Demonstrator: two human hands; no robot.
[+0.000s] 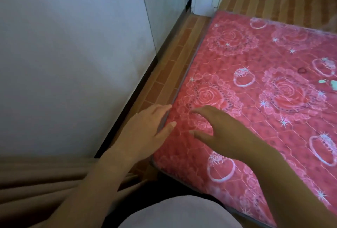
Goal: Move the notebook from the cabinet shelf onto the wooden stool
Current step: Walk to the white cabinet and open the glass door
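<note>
No notebook, cabinet shelf or wooden stool shows in the head view. My left hand [145, 129] hovers over the left edge of a red rose-patterned mattress [255, 100], fingers apart and holding nothing. Just to its right, my right hand [215, 127] reaches over the mattress with spread fingers, also holding nothing. Both forearms come in from the bottom of the frame.
A pale wall [63, 54] runs along the left, with a strip of brick-patterned floor [173, 60] between it and the mattress. A glass pane [164, 5] leans on the wall at the back. A beige curtain [45, 182] hangs lower left. Small light scraps [330, 83] lie on the mattress at right.
</note>
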